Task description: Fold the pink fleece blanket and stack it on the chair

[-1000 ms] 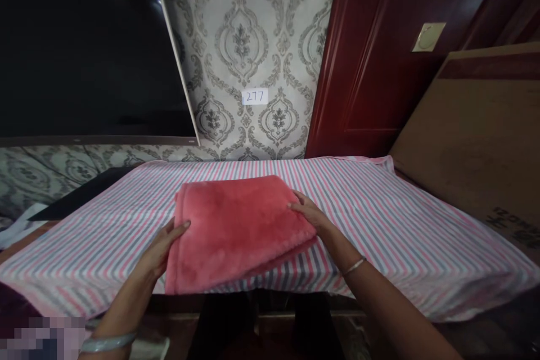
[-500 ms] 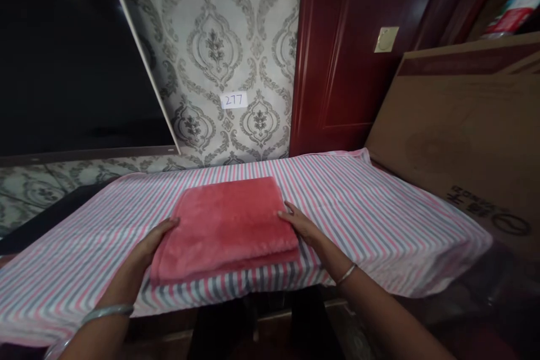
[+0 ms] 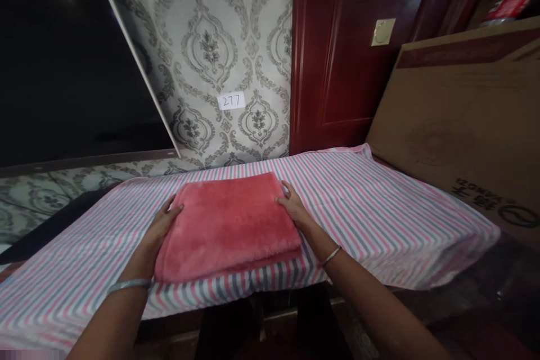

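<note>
A folded coral-pink plush blanket lies flat on the striped cloth, near its front edge. At the blanket's left side is my left hand, its thumb on top of the pile and its other fingers along the outer edge. My right hand grips the opposite side in the same way, thumb above and index finger against the far right corner. The lower fingers of both hands are hidden. Folded layers show along the front of the blanket.
A pink, grey and white striped cloth covers the table. On the right stands a large cardboard box, with a bottle behind its top edge. A dark screen hangs at left, and a paper label is on the wall.
Both hands have slid farther back along the blanket's sides, toward its far corners. The blanket has hardly moved, and the view has shifted slightly.
</note>
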A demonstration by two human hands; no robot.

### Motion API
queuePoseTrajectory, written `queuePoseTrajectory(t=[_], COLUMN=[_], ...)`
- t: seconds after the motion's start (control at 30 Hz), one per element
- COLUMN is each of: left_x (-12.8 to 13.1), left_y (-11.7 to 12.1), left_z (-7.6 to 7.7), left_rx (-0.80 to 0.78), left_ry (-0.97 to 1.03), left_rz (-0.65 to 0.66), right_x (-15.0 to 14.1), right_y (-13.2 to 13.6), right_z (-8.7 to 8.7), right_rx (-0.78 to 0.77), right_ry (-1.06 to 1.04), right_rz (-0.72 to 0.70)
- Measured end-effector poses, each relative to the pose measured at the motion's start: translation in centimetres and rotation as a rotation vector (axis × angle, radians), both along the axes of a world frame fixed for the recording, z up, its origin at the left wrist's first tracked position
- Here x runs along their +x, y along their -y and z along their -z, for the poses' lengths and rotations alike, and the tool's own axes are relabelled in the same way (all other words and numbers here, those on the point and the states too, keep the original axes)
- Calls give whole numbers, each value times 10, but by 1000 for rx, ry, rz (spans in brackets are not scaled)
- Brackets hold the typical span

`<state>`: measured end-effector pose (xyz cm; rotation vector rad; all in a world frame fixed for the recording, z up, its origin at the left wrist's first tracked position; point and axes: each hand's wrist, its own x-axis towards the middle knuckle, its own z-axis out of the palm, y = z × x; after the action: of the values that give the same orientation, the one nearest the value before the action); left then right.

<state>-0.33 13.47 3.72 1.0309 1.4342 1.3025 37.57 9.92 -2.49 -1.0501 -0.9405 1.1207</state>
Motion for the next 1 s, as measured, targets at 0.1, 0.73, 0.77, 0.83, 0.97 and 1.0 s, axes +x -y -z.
queuePoseTrajectory(t=[0.1, 0.73, 0.77, 0.83, 0.97, 1.0], left_x=[-1, 114, 113, 112, 110, 110], left_y=[2, 6, 8, 11, 10, 9], left_z=[5, 21, 27, 37, 55, 57], left_rx=[-19, 211, 218, 234, 232, 231], left_ry=[-96, -1456, -1494, -1539, -1542, -1537], left_rz=[8, 352, 338, 328, 345, 350], right_x=[2, -89, -90, -89, -86, -86], right_y=[2, -32, -30, -27, -29, -30], right_z=[6, -41, -33, -19, -2, 0], right_rx=[-26, -20, -16, 8, 37, 43], right_ry=[80, 1440, 1457, 1477, 1506, 1513], right_rz=[-17, -29, -14, 17, 14, 12])
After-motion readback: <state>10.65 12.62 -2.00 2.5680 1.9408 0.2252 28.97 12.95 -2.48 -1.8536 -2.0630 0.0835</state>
